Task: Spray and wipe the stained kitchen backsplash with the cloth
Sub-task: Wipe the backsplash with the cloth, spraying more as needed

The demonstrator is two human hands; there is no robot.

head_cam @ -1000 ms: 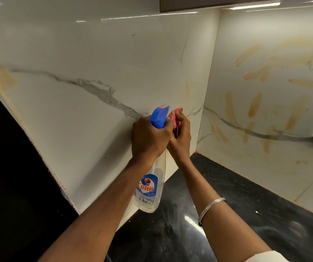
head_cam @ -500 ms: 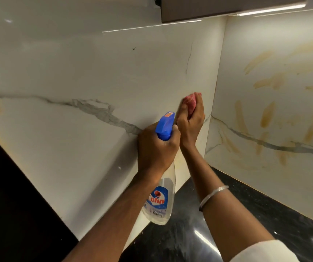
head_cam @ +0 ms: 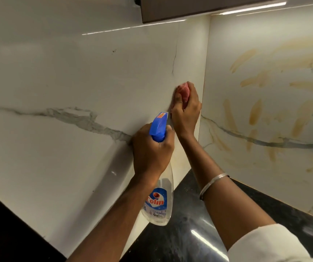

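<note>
Presses bunched pink cloth on marble backsplash near the corner, with right hand curled round it. Grips Colin spray bottle in closed left hand. Risks missing orange stains on the adjoining panel, well apart from the cloth.

We see a glossy, marble-veined backsplash smeared with dull yellowish stains; a spray bottle of clear, smooth plastic, opaque blue plastic at its top; a soft pink cloth; a polished black stone countertop; a shiny metal bangle.
</note>
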